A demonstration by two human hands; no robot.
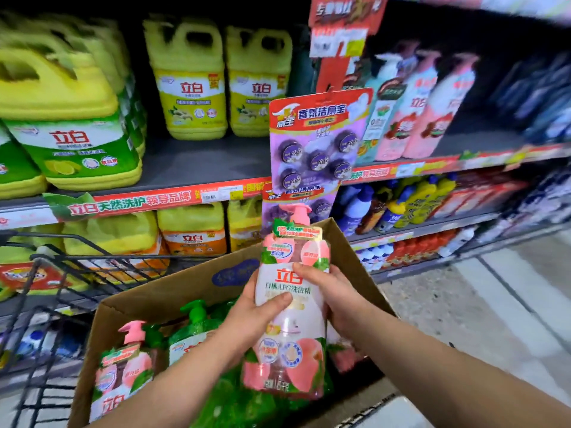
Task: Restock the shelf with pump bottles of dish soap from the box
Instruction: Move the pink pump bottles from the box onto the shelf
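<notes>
A pink pump bottle (292, 335) of dish soap is held nearly upright above an open cardboard box (148, 301). Its long axis runs vertically, with the pump head on top and the label facing the camera. The left hand (244, 316) grips its left side, thumb across the label. The right hand (336, 291) grips its right side, fingers curled round it. Another pink bottle (123, 375) and green bottles (197, 325) sit in the box. Behind, a shelf (197, 162) carries yellow jugs (191, 88).
</notes>
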